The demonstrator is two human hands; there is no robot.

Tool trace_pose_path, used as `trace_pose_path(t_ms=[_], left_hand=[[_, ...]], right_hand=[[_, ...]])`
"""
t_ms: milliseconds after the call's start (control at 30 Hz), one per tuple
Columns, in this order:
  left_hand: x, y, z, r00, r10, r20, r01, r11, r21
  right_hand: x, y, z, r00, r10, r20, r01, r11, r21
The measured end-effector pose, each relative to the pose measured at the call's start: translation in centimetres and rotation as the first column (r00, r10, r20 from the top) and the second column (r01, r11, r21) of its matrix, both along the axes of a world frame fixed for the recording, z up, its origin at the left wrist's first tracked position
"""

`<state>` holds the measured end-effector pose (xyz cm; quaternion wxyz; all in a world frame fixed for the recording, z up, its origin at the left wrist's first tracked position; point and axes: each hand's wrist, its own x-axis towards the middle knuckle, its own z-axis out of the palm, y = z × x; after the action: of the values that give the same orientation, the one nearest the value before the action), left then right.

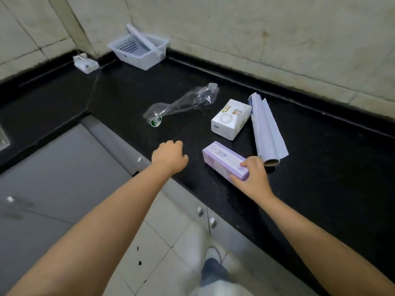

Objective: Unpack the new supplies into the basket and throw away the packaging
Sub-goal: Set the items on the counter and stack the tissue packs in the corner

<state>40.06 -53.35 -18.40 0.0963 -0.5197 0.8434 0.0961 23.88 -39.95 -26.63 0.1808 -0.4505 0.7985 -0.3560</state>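
Note:
A long lilac box (222, 160) lies on the black counter (320, 167) near its front edge. My right hand (254, 178) grips the box's near end, fingers over the top and thumb on the side. My left hand (170, 157) hovers over the counter edge to the left of the box, fingers loosely curled, holding nothing. A white tissue pack (230, 118) lies behind the box. A pale blue roll on a cardboard core (267, 131) lies to its right. An empty clear plastic wrapper (181, 104) with a green sticker lies further left. The white basket (139, 49) sits in the back corner.
A long white piece (140, 36) leans across the basket's rim. A small white object (85, 63) sits on the counter left of the basket. Tiled walls close the back. Grey cabinet fronts and a pale tiled floor (162, 242) lie below the counter edge.

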Motion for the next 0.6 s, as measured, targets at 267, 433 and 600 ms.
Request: trace_pose_path(t_ms=[267, 433, 600], left_hand=[[-4.1, -7.3, -3.0, 0.993, -0.119, -0.008, 0.119, 0.991, 0.068], [-4.0, -11.3, -3.9, 0.992, -0.096, -0.085, 0.103, 0.991, 0.081], [-3.7, -15.7, -4.3, 0.969, -0.162, -0.188, 0.173, 0.984, 0.041]], right_hand=[[-0.3, -5.5, 0.5, 0.934, 0.097, -0.344, 0.054, 0.914, 0.402], [-1.5, -12.8, 2.8, 0.948, -0.129, -0.292, 0.223, 0.923, 0.313], [-2.6, -21.3, 1.4, 0.914, -0.386, -0.125, 0.4, 0.801, 0.445]])
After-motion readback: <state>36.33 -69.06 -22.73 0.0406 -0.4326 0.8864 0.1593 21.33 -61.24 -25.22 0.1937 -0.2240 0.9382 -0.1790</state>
